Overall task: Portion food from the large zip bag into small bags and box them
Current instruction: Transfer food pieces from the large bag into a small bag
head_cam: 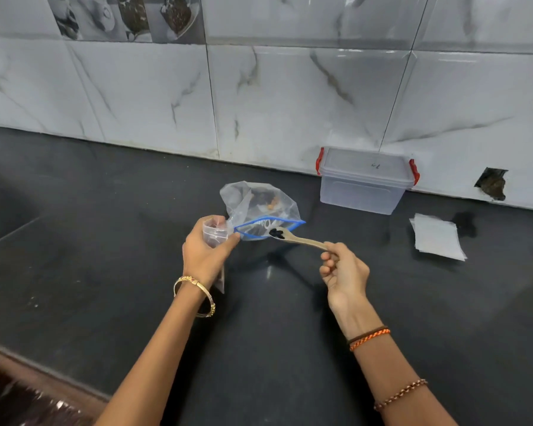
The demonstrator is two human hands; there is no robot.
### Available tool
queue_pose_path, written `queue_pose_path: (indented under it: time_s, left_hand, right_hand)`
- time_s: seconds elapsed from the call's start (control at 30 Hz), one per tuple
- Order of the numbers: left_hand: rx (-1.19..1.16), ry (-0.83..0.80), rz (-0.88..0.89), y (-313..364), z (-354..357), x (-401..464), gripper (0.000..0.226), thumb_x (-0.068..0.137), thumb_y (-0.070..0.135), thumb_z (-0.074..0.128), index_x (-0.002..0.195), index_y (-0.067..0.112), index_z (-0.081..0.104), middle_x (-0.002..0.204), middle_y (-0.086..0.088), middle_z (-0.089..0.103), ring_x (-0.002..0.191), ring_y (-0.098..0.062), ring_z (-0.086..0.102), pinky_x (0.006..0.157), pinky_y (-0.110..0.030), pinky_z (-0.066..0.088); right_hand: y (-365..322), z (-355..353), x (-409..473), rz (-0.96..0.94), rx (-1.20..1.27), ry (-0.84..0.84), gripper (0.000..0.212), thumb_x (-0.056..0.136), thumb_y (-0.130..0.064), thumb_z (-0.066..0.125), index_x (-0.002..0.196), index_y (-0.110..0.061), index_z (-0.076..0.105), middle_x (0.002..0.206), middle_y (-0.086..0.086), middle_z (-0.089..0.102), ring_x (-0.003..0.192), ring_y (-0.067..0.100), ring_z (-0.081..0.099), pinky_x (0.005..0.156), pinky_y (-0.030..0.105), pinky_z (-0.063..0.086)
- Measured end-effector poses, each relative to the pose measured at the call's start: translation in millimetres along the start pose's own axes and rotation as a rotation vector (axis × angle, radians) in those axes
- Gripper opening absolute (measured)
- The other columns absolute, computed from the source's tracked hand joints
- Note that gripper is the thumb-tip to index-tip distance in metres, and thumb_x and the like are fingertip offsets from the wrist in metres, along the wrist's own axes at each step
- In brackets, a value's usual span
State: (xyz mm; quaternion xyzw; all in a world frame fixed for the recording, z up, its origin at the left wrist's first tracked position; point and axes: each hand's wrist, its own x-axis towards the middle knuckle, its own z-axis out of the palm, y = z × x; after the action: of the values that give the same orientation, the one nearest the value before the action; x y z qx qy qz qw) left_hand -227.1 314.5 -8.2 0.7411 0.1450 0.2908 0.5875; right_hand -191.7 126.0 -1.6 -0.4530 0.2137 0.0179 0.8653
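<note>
Now, spoon (296,238): right hand (345,273) pinches the handle end, fingers curled; bowl w/ a dark bit of food sits at the blue zip mouth, frame centre.
Small bag (215,230): left hand (205,255) wraps round it, thumb across the front; mouth faces up, just beside the zip bag (259,207).
Zip bag: slumped on the counter (105,241), mouth open toward the spoon, some food left inside.
Box (365,179): lid on, red clips, by the wall, right of centre; apart from the hands.
Spare bags (437,236): flat stack, mid right.
Risk 1: load is small but loose; a tilt on the way over prob. drops it on the counter.
Risk 2: small mouth is narrow & squeezed; spoon may catch the rim, spill outside.
Risk 3: zip bag has no support; a nudge could tip it.
</note>
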Motion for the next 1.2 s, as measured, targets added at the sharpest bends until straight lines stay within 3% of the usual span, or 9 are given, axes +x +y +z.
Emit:
queue_pose_path:
  time_s: [0.2, 0.3, 0.43, 0.53, 0.67, 0.77, 0.9, 1.07, 1.2]
  left_hand:
    - [0.098, -0.146, 0.04, 6, 26, -33, 0.031, 0.063, 0.023, 0.071, 0.091, 0.022, 0.058, 0.083, 0.013, 0.06, 0.077, -0.001, 0.057, 0.068, -0.001, 0.041]
    - [0.164, -0.217, 0.062, 9, 42, -42, 0.035, 0.062, 0.02, 0.066, 0.097, 0.017, 0.059, 0.087, 0.007, 0.059, 0.079, -0.008, 0.055, 0.067, 0.003, 0.036]
    - [0.267, -0.284, 0.101, 13, 55, -41, 0.042, 0.071, 0.005, 0.068, 0.111, 0.007, 0.057, 0.101, 0.0, 0.057, 0.09, -0.013, 0.052, 0.066, -0.003, 0.035]
    - [0.302, -0.344, 0.143, 12, 61, -39, 0.047, 0.069, -0.001, 0.067, 0.114, 0.006, 0.054, 0.11, -0.004, 0.058, 0.097, -0.015, 0.053, 0.079, -0.011, 0.035]
    - [0.301, -0.411, 0.174, 8, 67, -33, 0.049, 0.069, -0.003, 0.067, 0.115, 0.005, 0.053, 0.113, -0.003, 0.056, 0.102, -0.013, 0.052, 0.079, -0.006, 0.035]
    - [0.249, -0.453, 0.125, 7, 67, -28, 0.045, 0.07, -0.004, 0.065, 0.112, 0.009, 0.053, 0.111, 0.002, 0.054, 0.1, -0.011, 0.05, 0.075, 0.001, 0.034]
    - [0.163, -0.484, 0.066, 6, 63, -18, 0.04, 0.068, 0.002, 0.066, 0.101, 0.02, 0.051, 0.111, -0.002, 0.058, 0.096, -0.015, 0.055, 0.074, -0.004, 0.039]
    - [0.137, -0.503, 0.057, 8, 58, -16, 0.038, 0.073, -0.004, 0.062, 0.104, 0.018, 0.053, 0.107, 0.0, 0.054, 0.087, -0.012, 0.051, 0.064, 0.002, 0.038]
    - [0.121, -0.484, 0.052, 9, 60, -18, 0.04, 0.073, -0.002, 0.062, 0.104, 0.021, 0.049, 0.102, 0.001, 0.053, 0.087, -0.013, 0.05, 0.068, -0.007, 0.04]
  right_hand:
    - [-23, -18, 1, -0.015, 0.066, -0.062, 0.017, 0.083, 0.002, 0.052, 0.068, -0.001, 0.061, 0.04, -0.003, 0.045, 0.03, 0.002, 0.033, 0.031, 0.012, 0.025]
    - [-36, -22, 2, -0.059, 0.086, -0.111, 0.02, 0.085, 0.0, 0.049, 0.069, -0.001, 0.061, 0.041, -0.003, 0.043, 0.031, 0.001, 0.031, 0.032, 0.012, 0.023]
    - [-41, -27, 0, -0.104, 0.004, -0.171, 0.02, 0.085, -0.001, 0.052, 0.068, -0.003, 0.063, 0.044, -0.004, 0.042, 0.033, 0.002, 0.03, 0.034, 0.013, 0.022]
    - [-41, -29, -2, -0.208, -0.127, -0.2, 0.02, 0.086, -0.001, 0.054, 0.07, -0.004, 0.065, 0.044, -0.005, 0.044, 0.036, 0.002, 0.033, 0.035, 0.013, 0.025]
    - [-35, -27, 3, -0.533, -0.434, -0.384, 0.018, 0.089, -0.004, 0.057, 0.078, -0.013, 0.067, 0.048, -0.007, 0.054, 0.043, 0.002, 0.046, 0.041, 0.013, 0.038]
    - [-31, -28, 7, -0.932, -0.685, -0.543, 0.016, 0.089, -0.011, 0.056, 0.09, -0.023, 0.067, 0.066, -0.011, 0.064, 0.06, 0.0, 0.059, 0.058, 0.013, 0.048]
    - [-27, -39, 17, -1.44, -0.832, -0.591, 0.019, 0.085, -0.006, 0.055, 0.092, -0.011, 0.072, 0.076, -0.005, 0.069, 0.074, 0.006, 0.057, 0.072, 0.018, 0.047]
    - [-23, -50, 16, -1.382, -0.666, -0.557, 0.015, 0.089, -0.01, 0.054, 0.096, -0.017, 0.066, 0.088, -0.014, 0.067, 0.078, -0.006, 0.058, 0.07, 0.012, 0.047]
    - [-30, -49, 11, -1.009, -0.368, -0.37, 0.021, 0.092, -0.017, 0.054, 0.09, -0.03, 0.071, 0.074, -0.018, 0.069, 0.067, -0.001, 0.062, 0.057, 0.011, 0.046]
